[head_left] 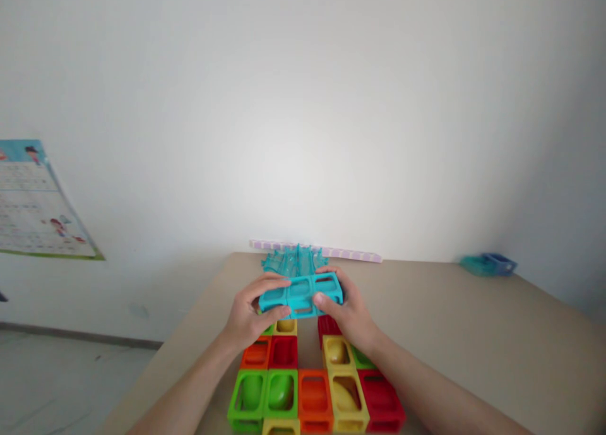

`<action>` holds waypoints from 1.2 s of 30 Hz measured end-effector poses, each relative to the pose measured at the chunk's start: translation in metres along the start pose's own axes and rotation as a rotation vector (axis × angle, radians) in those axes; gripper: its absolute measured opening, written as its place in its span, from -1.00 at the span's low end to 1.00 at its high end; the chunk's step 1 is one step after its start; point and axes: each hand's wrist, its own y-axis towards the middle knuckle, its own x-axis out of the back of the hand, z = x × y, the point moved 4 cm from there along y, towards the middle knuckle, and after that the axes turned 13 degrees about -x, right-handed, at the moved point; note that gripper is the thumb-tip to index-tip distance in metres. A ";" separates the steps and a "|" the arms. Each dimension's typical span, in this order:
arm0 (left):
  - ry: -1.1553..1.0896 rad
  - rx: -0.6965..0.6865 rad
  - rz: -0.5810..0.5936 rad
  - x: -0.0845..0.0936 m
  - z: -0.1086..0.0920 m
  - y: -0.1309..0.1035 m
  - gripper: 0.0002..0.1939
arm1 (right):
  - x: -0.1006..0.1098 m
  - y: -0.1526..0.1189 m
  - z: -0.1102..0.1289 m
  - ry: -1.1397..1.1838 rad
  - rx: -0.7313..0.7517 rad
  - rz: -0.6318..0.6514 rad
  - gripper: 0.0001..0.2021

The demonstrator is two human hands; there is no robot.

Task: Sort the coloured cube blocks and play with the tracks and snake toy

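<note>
A row of joined light-blue hollow blocks (pixel 300 296) is held up between both hands, above the table. My left hand (pixel 250 309) grips its left end, with the thumb below and fingers over the top. My right hand (pixel 349 302) is closed round the right end, its thumb pressed on the front face. Beneath and nearer to me lie joined hollow blocks in green (pixel 281 392), orange (pixel 314 397), yellow (pixel 347 394) and red (pixel 381 398), with a gap in their middle. My forearms partly cover the outer blocks.
Clear teal plastic pieces (pixel 296 261) stand at the back of the beige table (pixel 440 334), before a purple-and-white strip (pixel 350 254) by the wall. A blue block (pixel 500 264) and a teal piece (pixel 477 266) lie at the back right. A poster (pixel 42 201) hangs at left.
</note>
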 end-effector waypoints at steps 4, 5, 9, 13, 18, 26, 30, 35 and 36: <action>-0.203 0.039 0.088 -0.004 0.009 -0.003 -0.39 | 0.029 0.012 0.011 -0.045 0.031 -0.172 -0.63; -0.202 0.025 0.082 -0.003 0.011 -0.003 -0.43 | 0.043 0.014 0.012 -0.058 0.034 -0.230 -0.63; -0.039 -0.023 0.015 0.002 0.012 -0.002 -0.65 | 0.118 0.001 0.004 -0.199 0.018 -0.456 -0.63; 0.041 -0.044 0.035 0.001 0.010 -0.001 -0.71 | 0.211 -0.032 -0.012 -0.499 -0.025 -0.526 -0.61; 0.087 -0.040 0.101 -0.002 0.011 -0.002 -0.72 | 0.286 -0.053 -0.023 -0.869 -0.099 -0.503 -0.52; 0.095 0.008 0.158 -0.005 0.013 -0.003 -0.68 | 0.181 -0.049 -0.014 -1.526 0.150 -0.457 -0.52; 0.070 0.052 0.128 -0.004 0.018 -0.004 -0.67 | 0.154 -0.044 -0.024 -1.660 0.040 -0.408 -0.74; 0.063 0.072 0.135 -0.003 0.021 -0.005 -0.64 | 0.181 -0.045 -0.026 -1.729 -0.061 -0.480 -0.73; 0.065 0.073 0.140 -0.003 0.022 -0.006 -0.64 | 0.187 -0.046 -0.027 -1.734 -0.076 -0.493 -0.73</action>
